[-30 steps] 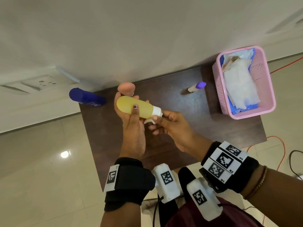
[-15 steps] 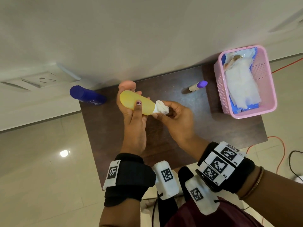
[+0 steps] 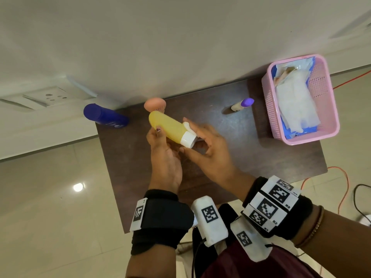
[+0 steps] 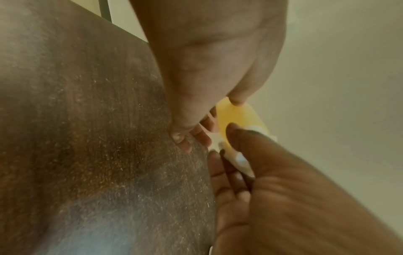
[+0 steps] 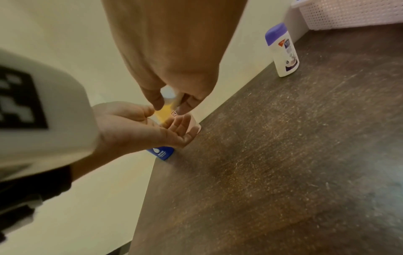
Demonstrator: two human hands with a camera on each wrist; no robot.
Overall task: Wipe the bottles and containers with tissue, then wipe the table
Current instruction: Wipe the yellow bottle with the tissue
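Observation:
A yellow bottle (image 3: 168, 127) with a white cap is held above the dark table (image 3: 251, 157). My left hand (image 3: 160, 141) grips its body from below, thumb on the near side. My right hand (image 3: 198, 137) curls round the cap end and pinches a small white tissue (image 3: 187, 126) against the bottle's far side. In the left wrist view the yellow bottle (image 4: 240, 117) shows between both hands, and the tissue (image 4: 241, 159) is blurred under the right thumb. The right wrist view shows only a sliver of the yellow bottle (image 5: 164, 112).
A blue bottle (image 3: 104, 116) and a peach container (image 3: 155, 105) stand at the table's back left. A small white bottle with a purple cap (image 3: 242, 104) stands at the back, beside a pink basket (image 3: 329, 109) of tissues. Cables lie on the floor to the right.
The yellow bottle has tilted so its cap points down and right. My right hand slid the tissue from the cap onto the bottle's far side.

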